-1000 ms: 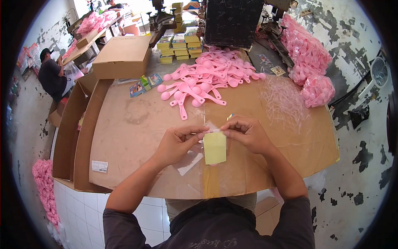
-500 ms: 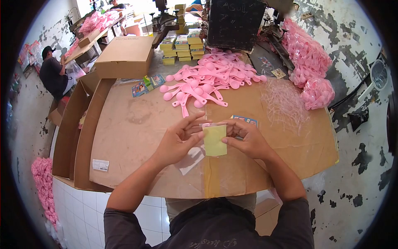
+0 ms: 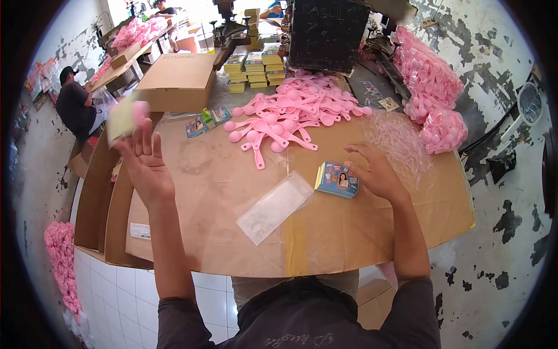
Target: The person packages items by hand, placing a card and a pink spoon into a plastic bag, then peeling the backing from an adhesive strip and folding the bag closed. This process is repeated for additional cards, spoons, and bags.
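Observation:
My left hand (image 3: 148, 168) is raised over the table's left side, palm up with its fingers stretched out. Just beyond its fingertips is a motion-blurred packet (image 3: 123, 122) with a pale yellow card and something pink in it; whether it still touches the thumb is hard to make out. My right hand (image 3: 378, 174) hovers with parted fingers beside a small stack of picture cards (image 3: 337, 180). Between the hands lie clear plastic bags (image 3: 276, 206), flat on the cardboard. Pink measuring spoons (image 3: 290, 110) are heaped farther back.
An open carton (image 3: 99, 192) stands along the left edge, a closed cardboard box (image 3: 177, 78) behind it. Stacks of cards (image 3: 256, 67) and a black machine panel (image 3: 325, 35) are at the back. Bagged pink spoons (image 3: 430, 75) line the right. Another person (image 3: 78, 104) sits far left.
My left hand has swung left and up from the middle, and the packet has gone left with it, out of both hands' shared hold. My right hand has shifted right to the card stack.

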Demonstrator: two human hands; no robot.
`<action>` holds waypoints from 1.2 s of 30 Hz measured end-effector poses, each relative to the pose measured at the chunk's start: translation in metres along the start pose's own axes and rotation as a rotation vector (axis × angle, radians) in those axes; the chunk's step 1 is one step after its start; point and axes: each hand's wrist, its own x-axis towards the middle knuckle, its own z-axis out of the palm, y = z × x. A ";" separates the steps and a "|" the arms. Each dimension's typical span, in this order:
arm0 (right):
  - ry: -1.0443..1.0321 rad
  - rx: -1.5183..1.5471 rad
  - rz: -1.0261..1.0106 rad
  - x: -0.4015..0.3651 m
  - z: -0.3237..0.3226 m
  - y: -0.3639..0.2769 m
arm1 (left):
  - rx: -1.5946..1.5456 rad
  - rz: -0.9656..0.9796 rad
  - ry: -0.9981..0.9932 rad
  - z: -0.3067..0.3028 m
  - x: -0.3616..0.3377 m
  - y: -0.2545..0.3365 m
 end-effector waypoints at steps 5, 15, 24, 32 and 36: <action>-0.150 -0.017 0.052 -0.003 0.000 0.006 | 0.246 -0.211 -0.390 -0.031 -0.023 -0.063; -0.029 0.128 0.127 0.000 0.004 -0.002 | 1.210 0.060 -1.167 -0.009 -0.117 -0.095; 0.011 0.353 0.189 -0.002 0.009 -0.026 | 1.023 -0.307 -1.028 -0.010 -0.118 -0.097; 0.252 -0.080 -0.057 -0.001 0.022 0.003 | 1.012 -0.052 -1.079 -0.007 -0.121 -0.097; 0.092 0.411 0.025 -0.009 0.027 -0.028 | 0.970 -0.218 -1.010 -0.002 -0.122 -0.090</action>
